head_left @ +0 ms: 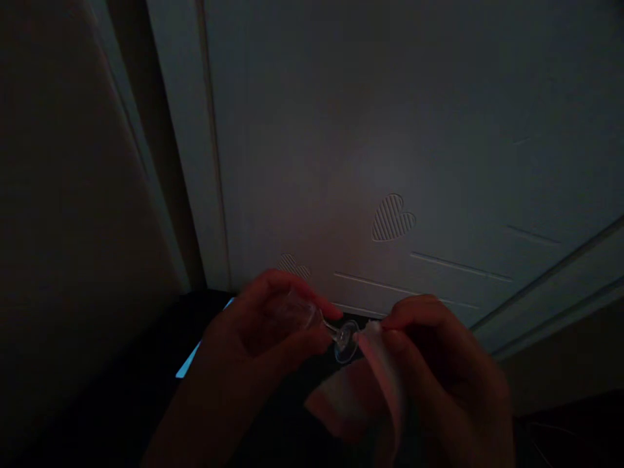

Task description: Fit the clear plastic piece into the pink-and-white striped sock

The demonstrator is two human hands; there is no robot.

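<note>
A pale panel [312,130] with carved hearts [391,219] stands behind, the left hand [263,331] hiding part of one, and a bright blue strip [186,365] shows by that wrist. The left hand grips a clear stemmed glass [305,313], tipped sideways between the hands, its foot pointing right and down; its inside is too dark to see. The right hand [441,357] pinches a cloth [385,370] at the foot's edge.

From here I make out a clear stemmed glass [311,314] lying tilted on its side, its bowl inside the left hand [260,338] and its round foot angled to the right. Beside the foot I see a soft, pale-and-reddish banded cloth [383,370], pinched at its upper edge by the right hand [439,357] and drooping in a loose fold.
</note>
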